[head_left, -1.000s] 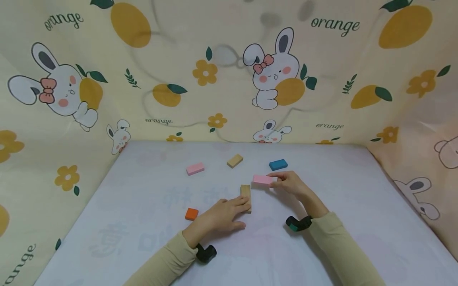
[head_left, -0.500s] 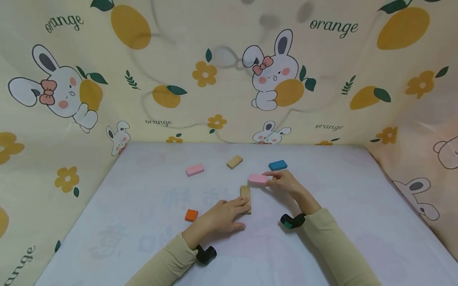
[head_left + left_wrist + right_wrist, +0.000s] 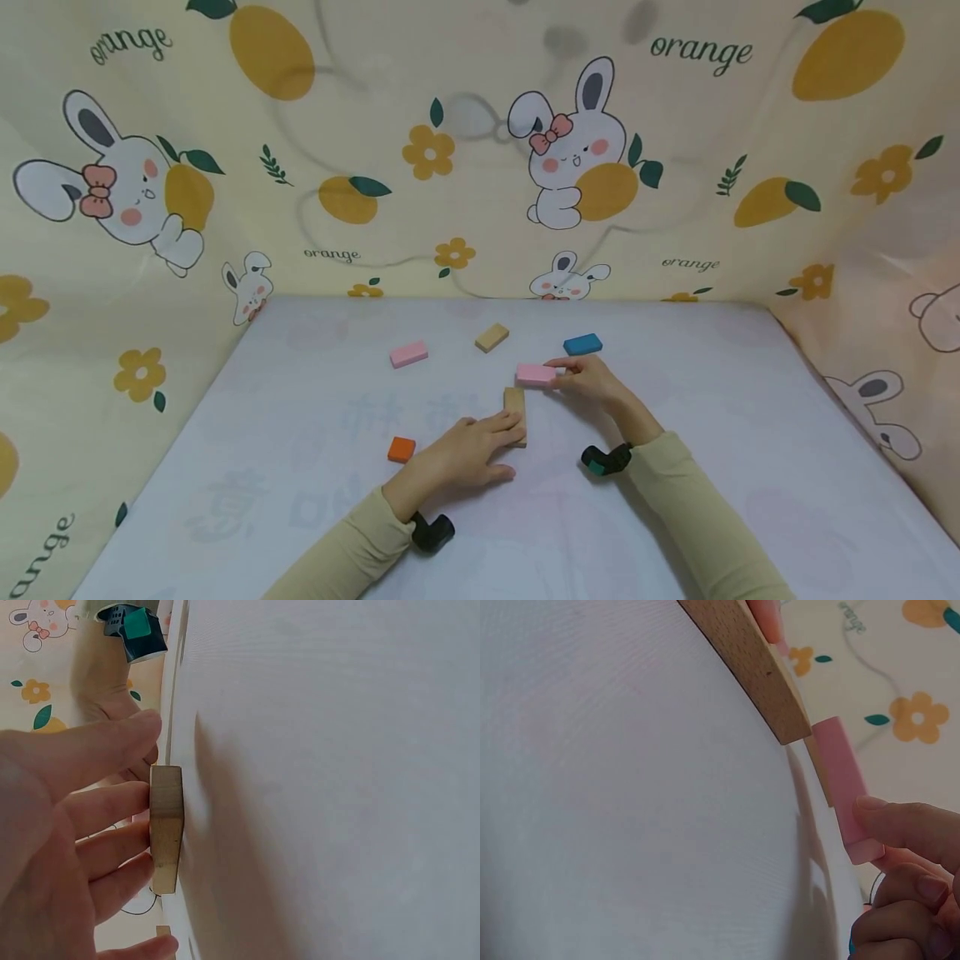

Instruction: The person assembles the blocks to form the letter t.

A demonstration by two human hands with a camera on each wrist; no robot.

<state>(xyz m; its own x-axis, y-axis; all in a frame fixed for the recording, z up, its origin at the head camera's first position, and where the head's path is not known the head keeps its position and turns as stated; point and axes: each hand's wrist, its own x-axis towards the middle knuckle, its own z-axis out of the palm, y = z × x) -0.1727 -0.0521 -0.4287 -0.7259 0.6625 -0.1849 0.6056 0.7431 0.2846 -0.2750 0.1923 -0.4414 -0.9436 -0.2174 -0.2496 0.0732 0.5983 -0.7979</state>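
The left hand, fingers spread, rests on a wooden block; just past those fingers, a pink block is pinched by the right hand. Seemingly mid-positioning; next needs careful lining-up.

A left hand on a long wooden block and a right hand gripping a pink block bar the middle of the desk. Open lanes run along its right side and between the forearms; a blue block lies just beyond the right hand, an orange block beside the left wrist.
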